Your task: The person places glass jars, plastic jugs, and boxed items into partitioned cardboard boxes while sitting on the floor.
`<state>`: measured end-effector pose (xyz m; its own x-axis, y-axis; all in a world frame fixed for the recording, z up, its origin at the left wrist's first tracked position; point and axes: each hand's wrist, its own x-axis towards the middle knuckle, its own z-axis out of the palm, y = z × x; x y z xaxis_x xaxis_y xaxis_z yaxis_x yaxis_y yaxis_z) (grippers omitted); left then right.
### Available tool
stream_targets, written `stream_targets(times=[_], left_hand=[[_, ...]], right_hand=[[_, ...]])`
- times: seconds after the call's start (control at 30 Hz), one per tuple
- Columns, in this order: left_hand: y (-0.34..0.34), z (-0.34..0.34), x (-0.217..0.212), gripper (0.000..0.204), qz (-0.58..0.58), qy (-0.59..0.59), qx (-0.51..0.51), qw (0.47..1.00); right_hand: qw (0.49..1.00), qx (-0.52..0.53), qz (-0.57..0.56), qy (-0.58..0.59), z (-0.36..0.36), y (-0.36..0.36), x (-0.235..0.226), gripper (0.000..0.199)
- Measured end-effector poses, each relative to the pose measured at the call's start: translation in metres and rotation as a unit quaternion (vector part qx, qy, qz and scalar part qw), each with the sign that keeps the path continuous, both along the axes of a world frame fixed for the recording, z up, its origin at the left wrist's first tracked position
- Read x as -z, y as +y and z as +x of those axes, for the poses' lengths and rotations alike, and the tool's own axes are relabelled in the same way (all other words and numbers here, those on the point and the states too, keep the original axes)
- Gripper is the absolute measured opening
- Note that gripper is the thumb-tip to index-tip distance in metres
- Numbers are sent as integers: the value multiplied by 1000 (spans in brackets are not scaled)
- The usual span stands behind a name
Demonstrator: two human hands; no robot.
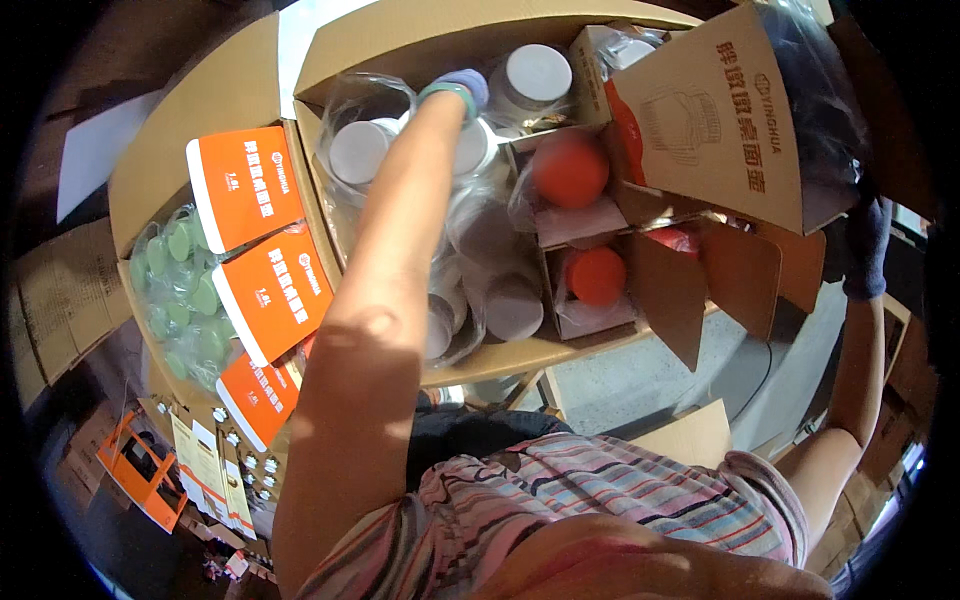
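Observation:
My left hand [462, 88], in a bluish glove with a green cuff, reaches far into a large open carton [500, 365]. It rests on clear jars with white lids [357, 150] wrapped in plastic film; its fingers are hidden among them. To the right, small open cardboard boxes hold orange round items [570, 168]. My right hand [865, 250], in a dark glove, grips the right side of a printed brown cardboard box [710, 130] raised over the carton's right end.
A second carton on the left holds orange and white flat packs [245, 185] and a bag of pale green lids [185, 290]. More flattened cardboard and orange items lie on the floor at lower left [145, 475]. Grey floor [650, 385] shows below the carton.

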<state>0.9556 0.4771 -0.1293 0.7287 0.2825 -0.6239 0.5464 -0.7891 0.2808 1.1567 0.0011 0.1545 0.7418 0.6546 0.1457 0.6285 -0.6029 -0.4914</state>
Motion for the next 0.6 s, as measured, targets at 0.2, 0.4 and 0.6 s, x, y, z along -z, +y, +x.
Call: stream_targets(times=[0.2, 0.4, 0.6], left_hand=[[-50, 31, -38, 28, 160, 70, 13, 985], [-22, 20, -6, 29, 51, -67, -55, 995], [-37, -8, -28, 22, -100, -418, -292, 854]], right_hand=[[925, -49, -273, -260, 49, -84, 15, 37], [990, 81, 85, 74, 24, -52, 28, 36], [998, 35, 16, -44, 10, -31, 35, 38]])
